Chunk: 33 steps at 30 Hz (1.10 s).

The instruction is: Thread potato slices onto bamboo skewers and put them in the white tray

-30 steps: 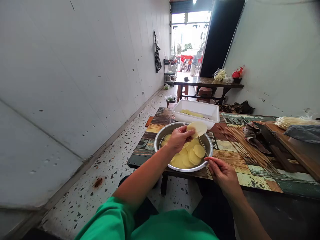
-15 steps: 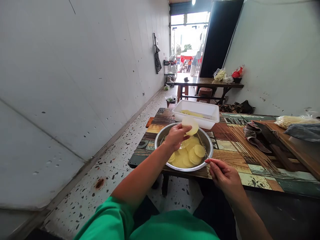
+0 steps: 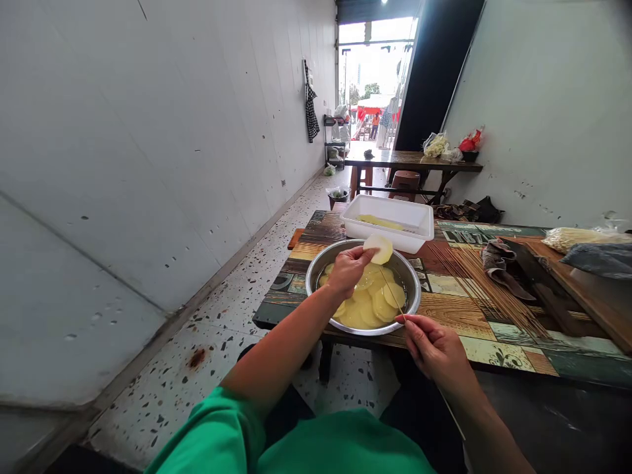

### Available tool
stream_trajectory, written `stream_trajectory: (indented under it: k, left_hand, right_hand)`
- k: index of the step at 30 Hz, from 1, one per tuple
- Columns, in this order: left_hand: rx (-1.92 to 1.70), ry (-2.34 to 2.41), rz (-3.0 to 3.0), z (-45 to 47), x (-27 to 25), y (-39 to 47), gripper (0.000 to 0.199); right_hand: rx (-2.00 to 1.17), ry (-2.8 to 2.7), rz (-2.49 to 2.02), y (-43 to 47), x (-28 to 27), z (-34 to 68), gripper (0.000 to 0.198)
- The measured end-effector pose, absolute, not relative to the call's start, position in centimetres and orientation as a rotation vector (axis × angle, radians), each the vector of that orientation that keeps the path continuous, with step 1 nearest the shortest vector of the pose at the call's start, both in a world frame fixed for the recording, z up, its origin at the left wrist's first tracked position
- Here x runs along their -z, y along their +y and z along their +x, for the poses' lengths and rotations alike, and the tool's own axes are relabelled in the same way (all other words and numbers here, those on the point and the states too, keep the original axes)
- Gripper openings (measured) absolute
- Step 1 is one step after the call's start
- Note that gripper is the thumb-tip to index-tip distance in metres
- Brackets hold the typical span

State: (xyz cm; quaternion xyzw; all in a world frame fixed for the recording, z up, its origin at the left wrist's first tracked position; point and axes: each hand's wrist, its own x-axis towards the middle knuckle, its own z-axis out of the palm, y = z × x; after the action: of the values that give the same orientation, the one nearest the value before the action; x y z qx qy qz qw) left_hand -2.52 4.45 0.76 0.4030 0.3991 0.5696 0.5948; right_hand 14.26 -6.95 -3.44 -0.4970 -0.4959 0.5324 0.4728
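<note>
Pinched in my left hand (image 3: 349, 268) is a pale round potato slice (image 3: 378, 250), held above the far side of a metal bowl (image 3: 311, 283). My right hand (image 3: 434, 345) grips a thin wooden skewer (image 3: 394, 297), whose tip points up and left over the bowl, just below the held slice. Tip and slice look apart. Several more potato slices (image 3: 368, 306) lie in liquid in the bowl. Behind it, a white plastic tub (image 3: 419, 240) contains a few yellowish slices (image 3: 380, 222) in a row.
Loose skewers (image 3: 486, 289) are spread on the patterned table (image 3: 444, 316) to the right. Beyond them lie a crumpled cloth (image 3: 501, 266), a dark cleaver-like blade (image 3: 533, 276), a wooden board (image 3: 582, 283) and plastic bags (image 3: 600, 257). A wall runs along the left.
The potato slice in my left hand has tilted and dropped slightly. My right hand has shifted a little left, and the skewer's tip now lies lower and further left.
</note>
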Motion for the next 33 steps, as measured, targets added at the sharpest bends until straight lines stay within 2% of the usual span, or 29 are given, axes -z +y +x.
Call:
stream_trajectory:
  k: [6,13,21,28,30,33]
  left_hand:
    - [-1.322,0.881,0.972,-2.6,0.0,4.4,0.024]
    - [-1.367,0.898,1.063,-2.4,0.2,4.2,0.017]
    - [-1.392,0.949,1.328,-2.2,0.9,3.9,0.009]
    - [-1.288,0.845,1.164,-1.8,0.7,3.4,0.017]
    - [-1.273,0.849,1.100,-1.6,0.5,3.0,0.020]
    - [-1.253,0.851,1.055,-1.5,0.1,2.7,0.024]
  right_hand:
    - [-1.293,-1.216,-1.213,-6.5,3.4,14.3,0.050]
    - [-1.344,-1.180,-1.194,-6.3,3.5,14.6,0.049]
    - [-1.561,-0.943,-1.110,-6.5,2.1,14.2,0.043]
    - [-1.797,-0.736,-0.868,-5.5,2.3,14.5,0.029]
    - [-1.682,-0.837,-0.937,-5.3,2.9,14.6,0.029]
    - [-1.223,-1.185,-1.167,-5.3,3.6,14.8,0.030]
